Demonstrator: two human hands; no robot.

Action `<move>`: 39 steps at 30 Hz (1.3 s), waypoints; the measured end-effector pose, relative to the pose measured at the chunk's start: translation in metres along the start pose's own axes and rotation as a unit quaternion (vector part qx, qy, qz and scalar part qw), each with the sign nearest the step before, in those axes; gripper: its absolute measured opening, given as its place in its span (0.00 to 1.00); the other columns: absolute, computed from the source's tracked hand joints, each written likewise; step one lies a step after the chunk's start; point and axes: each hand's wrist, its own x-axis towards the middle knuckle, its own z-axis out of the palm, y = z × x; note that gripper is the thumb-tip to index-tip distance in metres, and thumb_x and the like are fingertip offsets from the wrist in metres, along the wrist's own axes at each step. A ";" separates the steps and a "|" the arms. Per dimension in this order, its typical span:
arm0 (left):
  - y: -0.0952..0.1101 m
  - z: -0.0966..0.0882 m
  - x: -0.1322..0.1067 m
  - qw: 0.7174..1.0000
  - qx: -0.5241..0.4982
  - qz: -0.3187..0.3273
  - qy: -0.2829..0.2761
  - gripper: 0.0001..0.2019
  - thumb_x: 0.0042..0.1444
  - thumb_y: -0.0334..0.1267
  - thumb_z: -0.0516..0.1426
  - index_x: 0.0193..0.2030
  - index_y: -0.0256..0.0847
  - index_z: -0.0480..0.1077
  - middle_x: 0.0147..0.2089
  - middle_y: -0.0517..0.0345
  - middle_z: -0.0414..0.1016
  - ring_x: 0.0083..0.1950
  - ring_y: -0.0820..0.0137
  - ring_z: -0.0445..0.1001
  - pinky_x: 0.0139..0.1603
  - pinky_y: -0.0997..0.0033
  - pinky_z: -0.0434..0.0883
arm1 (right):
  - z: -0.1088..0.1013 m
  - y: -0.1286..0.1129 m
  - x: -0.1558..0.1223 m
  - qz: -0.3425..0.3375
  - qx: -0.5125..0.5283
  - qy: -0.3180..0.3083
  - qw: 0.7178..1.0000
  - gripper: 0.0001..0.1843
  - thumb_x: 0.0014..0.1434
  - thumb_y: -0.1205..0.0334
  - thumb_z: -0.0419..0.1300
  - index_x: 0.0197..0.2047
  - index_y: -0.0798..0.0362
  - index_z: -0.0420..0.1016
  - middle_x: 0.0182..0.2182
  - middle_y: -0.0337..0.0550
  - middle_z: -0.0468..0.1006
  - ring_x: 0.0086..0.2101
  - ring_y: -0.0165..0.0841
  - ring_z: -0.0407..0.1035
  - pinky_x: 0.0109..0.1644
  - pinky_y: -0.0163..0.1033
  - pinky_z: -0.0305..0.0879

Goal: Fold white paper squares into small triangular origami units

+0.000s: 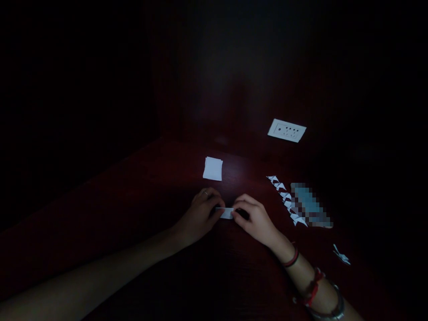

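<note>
A small white piece of paper [227,213], apparently folded into a narrow rectangle, lies between my two hands on the dark red table. My left hand [203,213] pinches its left end with thumb and fingers; a ring shows on one finger. At the right end, my right hand [251,217] grips the paper between thumb and bent fingers. Just beyond my hands rests a stack of white paper sheets [213,169]. To the right, several folded white paper figures [286,199] stand in a slanting row.
A blurred-out flat object [310,205], blue in the middle, lies beside the row of figures. Nearer on the right is another folded paper piece [341,255]. A white socket plate [286,130] is set at the back. The surroundings are very dark.
</note>
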 end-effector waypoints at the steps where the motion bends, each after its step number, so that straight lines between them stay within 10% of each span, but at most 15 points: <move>1: 0.002 -0.001 -0.001 1.000 0.007 0.006 0.005 0.04 0.54 0.31 0.50 0.34 0.40 0.65 0.39 0.57 0.61 0.43 0.68 0.60 0.44 0.63 0.61 | 0.000 -0.001 0.000 -0.007 -0.007 0.006 1.000 0.06 0.53 0.68 0.52 0.34 0.53 0.69 0.33 0.41 0.67 0.35 0.30 0.63 0.39 0.37 0.60; 39: 0.011 -0.017 -0.005 0.997 -0.006 0.074 0.009 0.06 0.54 0.30 0.49 0.34 0.39 0.66 0.39 0.55 0.61 0.44 0.67 0.60 0.44 0.64 0.62 | -0.015 -0.017 0.001 -0.068 -0.058 -0.032 0.995 0.07 0.56 0.67 0.50 0.34 0.54 0.69 0.31 0.41 0.69 0.34 0.29 0.63 0.40 0.37 0.56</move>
